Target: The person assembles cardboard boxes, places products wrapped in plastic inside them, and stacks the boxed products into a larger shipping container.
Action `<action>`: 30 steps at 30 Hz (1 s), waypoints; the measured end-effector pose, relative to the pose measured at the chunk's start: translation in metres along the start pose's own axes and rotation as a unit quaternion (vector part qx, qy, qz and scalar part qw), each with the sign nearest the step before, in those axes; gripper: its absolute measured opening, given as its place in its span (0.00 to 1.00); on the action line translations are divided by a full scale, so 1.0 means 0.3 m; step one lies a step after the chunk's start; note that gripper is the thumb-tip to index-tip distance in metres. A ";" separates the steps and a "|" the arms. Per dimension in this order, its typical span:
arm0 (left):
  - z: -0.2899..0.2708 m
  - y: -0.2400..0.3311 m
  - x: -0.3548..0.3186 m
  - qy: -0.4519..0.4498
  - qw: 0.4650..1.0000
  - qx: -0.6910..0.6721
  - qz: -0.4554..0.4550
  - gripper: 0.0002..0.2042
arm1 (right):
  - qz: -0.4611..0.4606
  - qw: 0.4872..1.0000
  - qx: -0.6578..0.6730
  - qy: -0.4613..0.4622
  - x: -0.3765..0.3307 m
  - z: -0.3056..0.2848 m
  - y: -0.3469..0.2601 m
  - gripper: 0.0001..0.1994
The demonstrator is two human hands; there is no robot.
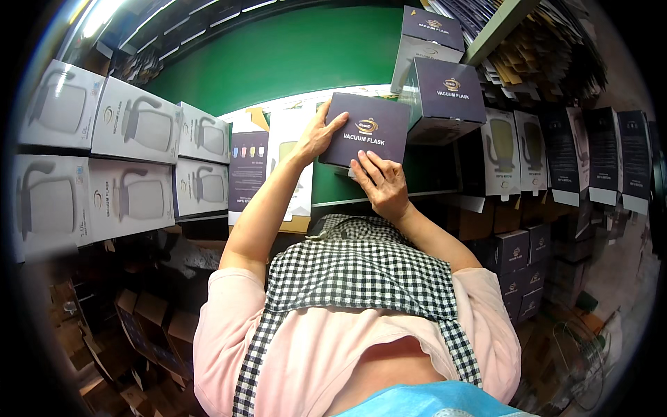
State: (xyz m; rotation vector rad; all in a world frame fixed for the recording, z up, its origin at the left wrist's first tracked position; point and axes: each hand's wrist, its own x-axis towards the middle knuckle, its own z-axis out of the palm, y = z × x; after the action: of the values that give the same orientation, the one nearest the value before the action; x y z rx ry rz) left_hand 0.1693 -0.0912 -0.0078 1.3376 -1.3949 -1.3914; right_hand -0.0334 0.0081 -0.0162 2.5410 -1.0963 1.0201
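Observation:
A dark purple vacuum flask carton [365, 124] with a gold emblem on its top stands on the green work table in front of me. My left hand [317, 135] grips its left side, the thumb lying over the top edge. Over the near edge of the lid rest the fingers of my right hand [383, 184], slightly spread and touching the carton. The carton's lower part is mostly hidden under its top and my hands. Flat printed carton sheets [248, 163] lie left of it, partly behind my left forearm.
White cartons with jug pictures [132, 125] are stacked two high at the left. Another purple carton [448, 94] stands just right of mine, with more behind it. Several open-flapped cartons [501, 149] line the right. Folded cardboard [549, 66] fills the upper right, beside a pale post [497, 35].

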 end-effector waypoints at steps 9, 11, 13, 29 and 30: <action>0.020 0.028 -0.011 -0.032 0.986 -0.124 -0.102 0.35 | 0.079 0.991 0.087 0.065 -0.011 0.040 0.012 0.21; 0.018 -0.012 -0.020 -0.027 0.987 -0.114 -0.111 0.38 | 0.204 0.973 0.051 0.098 0.007 -0.003 -0.017 0.30; 0.034 -0.013 -0.030 -0.052 0.976 -0.165 -0.135 0.43 | 0.392 0.910 0.072 0.117 -0.014 -0.006 0.006 0.52; 0.550 0.152 -0.115 -0.308 0.950 0.045 -0.031 0.43 | 0.509 0.761 0.381 0.132 -0.533 -0.343 0.356 0.33; 0.506 0.130 -0.028 -0.348 0.933 0.085 -0.037 0.40 | 0.518 0.758 0.367 0.150 -0.574 -0.315 0.368 0.33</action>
State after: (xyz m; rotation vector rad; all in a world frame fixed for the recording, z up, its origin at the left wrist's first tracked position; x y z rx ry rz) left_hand 0.0173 -0.0575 0.0112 1.0365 -1.9714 -1.9451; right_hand -0.2441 0.0676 -0.0698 1.8457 -2.4365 2.4035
